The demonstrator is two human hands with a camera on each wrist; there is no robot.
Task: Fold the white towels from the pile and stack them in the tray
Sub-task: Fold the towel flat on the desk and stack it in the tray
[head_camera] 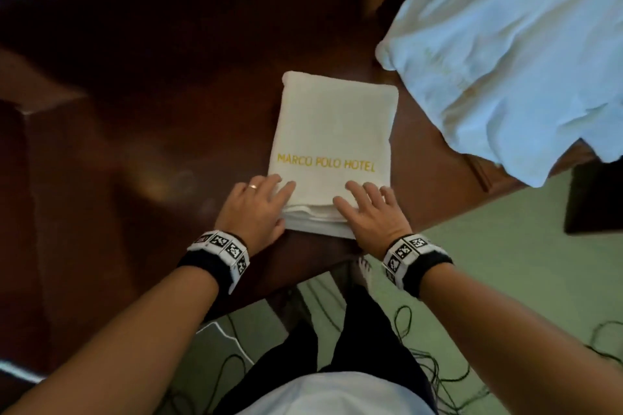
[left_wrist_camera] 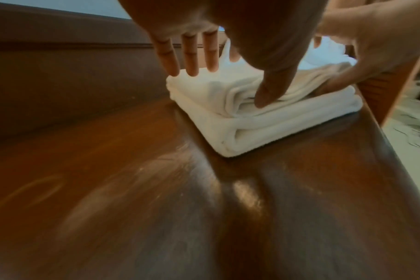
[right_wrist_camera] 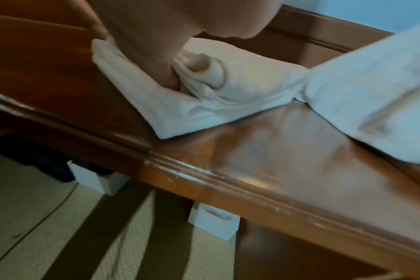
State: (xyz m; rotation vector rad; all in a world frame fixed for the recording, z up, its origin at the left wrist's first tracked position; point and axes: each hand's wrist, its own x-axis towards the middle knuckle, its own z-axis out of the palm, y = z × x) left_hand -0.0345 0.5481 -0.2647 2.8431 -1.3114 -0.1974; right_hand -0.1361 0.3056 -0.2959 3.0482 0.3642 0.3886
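Folded towel (head_camera: 332,145) lying on the table (head_camera: 151,94), just beside the pile (head_camera: 512,54). Left hand (head_camera: 258,204) and right hand (head_camera: 372,212) spread flat, pinching nothing, on the towel's near edge. Best pressing evenly, squaring the layers, then lifting from underneath. No tray in sight

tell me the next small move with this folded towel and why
Probably lift the folded white hotel towel off the dark wooden table: it looks fully folded, and the left hand and right hand rest at its near corners. No tray shows.
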